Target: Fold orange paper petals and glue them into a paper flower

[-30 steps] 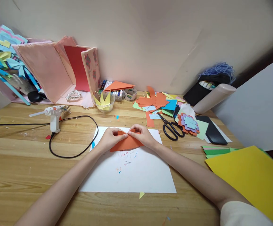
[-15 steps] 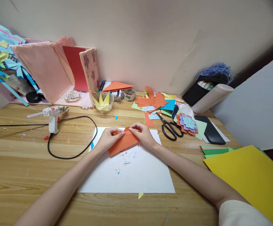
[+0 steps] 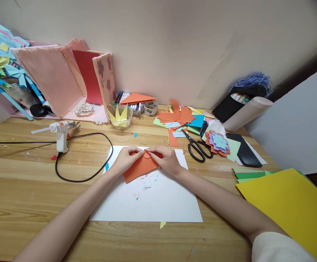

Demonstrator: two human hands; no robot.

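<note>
A folded piece of orange paper [image 3: 139, 170] lies tilted over a white sheet [image 3: 166, 203] at the middle of the table. My left hand [image 3: 126, 160] pinches its upper left part between thumb and fingers. From the other side my right hand [image 3: 165, 158] holds the upper right part, its thumb and fingertips pressed at a small folded peak on the top edge. The fingertips of both hands nearly meet there. Behind my hands, part of the orange paper is hidden. Small coloured paper bits and marks dot the white sheet below.
A white glue gun [image 3: 62, 137] with a looping black cord stands at left. Black-handled scissors [image 3: 199, 149], paper scraps [image 3: 178, 117] and a layered paper flower [image 3: 218, 142] lie at right. Yellow card [image 3: 289, 203] covers the right corner. A clear bowl [image 3: 120, 123] holds yellow paper pieces.
My right hand has turned, its fingers now laid closer along the top edge and pinching the folded peak. The orange paper has shifted slightly left and down. My left hand keeps its hold.
</note>
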